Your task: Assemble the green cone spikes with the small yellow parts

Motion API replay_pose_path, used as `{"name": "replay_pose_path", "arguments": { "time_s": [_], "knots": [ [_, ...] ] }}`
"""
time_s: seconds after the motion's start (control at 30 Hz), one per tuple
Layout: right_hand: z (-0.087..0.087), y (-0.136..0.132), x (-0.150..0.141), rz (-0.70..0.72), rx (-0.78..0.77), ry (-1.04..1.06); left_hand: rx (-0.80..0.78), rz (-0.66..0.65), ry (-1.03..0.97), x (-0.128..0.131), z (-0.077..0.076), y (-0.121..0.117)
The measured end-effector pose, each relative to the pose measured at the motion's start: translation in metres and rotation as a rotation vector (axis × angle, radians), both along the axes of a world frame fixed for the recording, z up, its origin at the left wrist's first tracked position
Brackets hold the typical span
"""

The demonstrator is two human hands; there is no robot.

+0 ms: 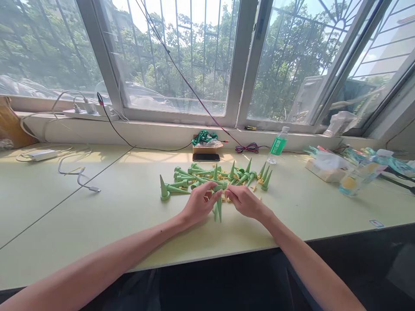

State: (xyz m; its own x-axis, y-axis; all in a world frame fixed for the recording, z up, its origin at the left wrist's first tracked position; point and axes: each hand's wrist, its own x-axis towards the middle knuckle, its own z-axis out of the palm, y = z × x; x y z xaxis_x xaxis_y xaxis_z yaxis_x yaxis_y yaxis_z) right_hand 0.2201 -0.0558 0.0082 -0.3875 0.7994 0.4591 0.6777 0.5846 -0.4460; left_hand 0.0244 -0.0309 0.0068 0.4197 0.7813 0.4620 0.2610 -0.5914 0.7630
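Note:
My left hand [204,199] is closed around the cap end of a green plastic watering spike [219,211], whose pointed end hangs down toward me. My right hand [244,200] is pinched right beside that cap. What sits between its fingertips is too small to make out. Beyond both hands lies a pile of similar green spikes [181,178], mixed with small yellow plastic pieces [254,188]. One spike [164,190] stands upright on its cap left of the pile, and another [266,180] stands at its right end.
Behind the pile are a black phone [206,158] and a small box [207,150] of green material. A green-labelled bottle [278,147] stands near the window. Tissues [327,166] and another bottle [353,181] are at right; a white cable [76,173] lies left.

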Motion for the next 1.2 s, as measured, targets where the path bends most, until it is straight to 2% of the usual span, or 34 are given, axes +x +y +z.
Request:
{"name": "replay_pose_path", "arguments": {
  "time_s": [0.13,0.4,0.67,0.97,1.2],
  "knots": [
    [0.0006,-0.0004,0.0007,-0.002,-0.011,-0.002,-0.017,-0.001,-0.012,0.0004,0.0002,-0.0011],
    [0.0018,-0.003,-0.001,0.029,0.032,0.097,-0.189,-0.051,-0.097,-0.0003,-0.0004,0.0017],
    [-0.002,0.0004,0.0003,0.055,0.102,0.145,-0.27,-0.077,-0.147,0.0004,-0.0009,0.0055],
    [-0.0008,-0.0003,0.0013,0.044,0.1,0.101,-0.215,-0.083,-0.109,-0.0015,-0.0022,0.0055],
    [0.0007,-0.0017,0.0009,0.009,0.116,0.013,-0.011,-0.067,-0.015,-0.0002,0.0004,-0.0016]
  ]
}}
